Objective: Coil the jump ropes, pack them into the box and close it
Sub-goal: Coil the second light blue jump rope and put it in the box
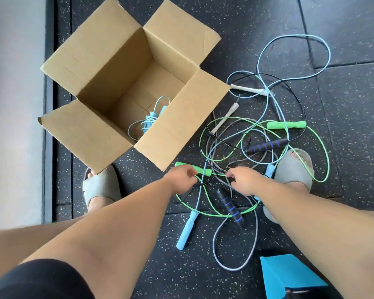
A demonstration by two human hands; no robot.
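Arms reach down to the green rope

Two bare arms are seen at the bottom of the frame, stretched down toward the middle. A green handle (201, 169) is gripped by the left hand (181, 176), with the fingers curled round it. It is laid sideways, left to right. Just to its right, a green cord (212, 213) is pinched by the right hand (243, 182).

From there the cord is looped through a messy pile of ropes (229, 145) to the second green handle (286, 125). That handle is found at the right middle of the frame, well apart from both hands and nearer the right one. Black, blue and grey cords are crossed over the green one, so it probably has to be pulled free before it can be coiled.

One blue rope (148, 124) is already packed in the open box (108, 52) at the upper left, nearer the left hand. Everything is set on a dark speckled floor (343, 104). A pale wall (13, 83) is seen along the left edge, and a blue block (289, 275) at the lower right.
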